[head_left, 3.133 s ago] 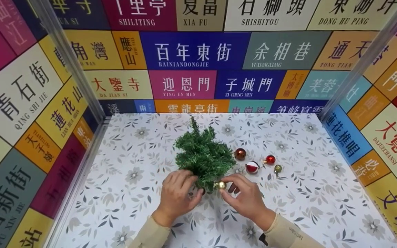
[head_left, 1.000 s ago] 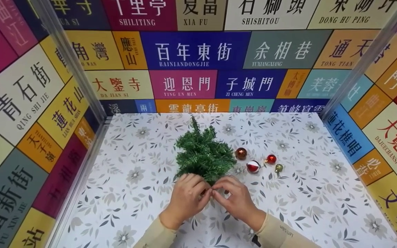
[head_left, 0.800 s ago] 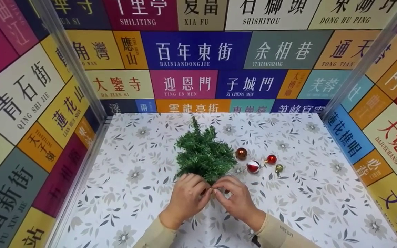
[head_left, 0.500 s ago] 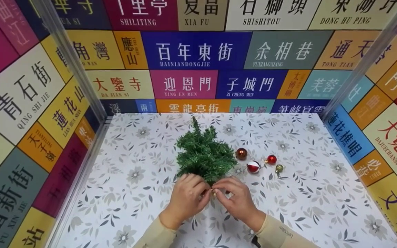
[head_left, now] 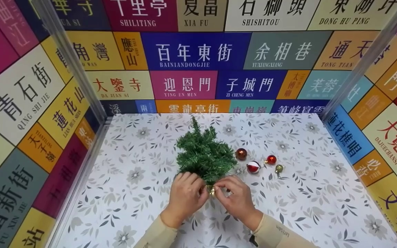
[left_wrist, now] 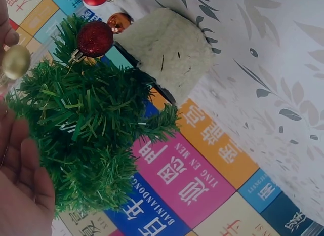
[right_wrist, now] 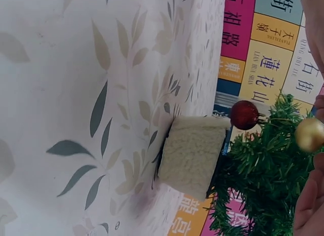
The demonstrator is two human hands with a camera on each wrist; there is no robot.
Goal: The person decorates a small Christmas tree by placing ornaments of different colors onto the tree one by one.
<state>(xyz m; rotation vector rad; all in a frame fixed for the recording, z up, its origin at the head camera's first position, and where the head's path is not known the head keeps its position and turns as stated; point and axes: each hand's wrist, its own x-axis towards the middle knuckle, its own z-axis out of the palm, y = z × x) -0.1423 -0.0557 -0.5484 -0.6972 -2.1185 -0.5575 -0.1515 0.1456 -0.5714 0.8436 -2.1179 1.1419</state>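
Observation:
In the head view, a small artificial Christmas tree (head_left: 203,151) stands mid-table. Its pale fleecy square base (right_wrist: 192,155) shows in the right wrist view. My left hand (head_left: 187,194) and right hand (head_left: 235,196) meet at its near side, fingers curled and fingertips close together. Between them they pinch a gold Christmas bauble (right_wrist: 310,134) by its thin gold loop, a strand of which spans the fingertips. The bauble (left_wrist: 16,62) hangs against the branches in the left wrist view. A dark red glittery bauble (left_wrist: 94,39) hangs low on the tree, hidden in the head view.
Right of the tree lie a brown bauble (head_left: 241,154), a red-and-white bauble (head_left: 253,167), a small red bauble (head_left: 271,159) and a small olive-gold bauble (head_left: 279,168). Sign-printed panels (head_left: 195,51) enclose the flower-patterned table (head_left: 133,213) at the back and sides.
My right hand has brought the gold bauble left to the tree's near side, where my left hand meets it. Since then the fingertips have parted slightly, showing more of the gold piece.

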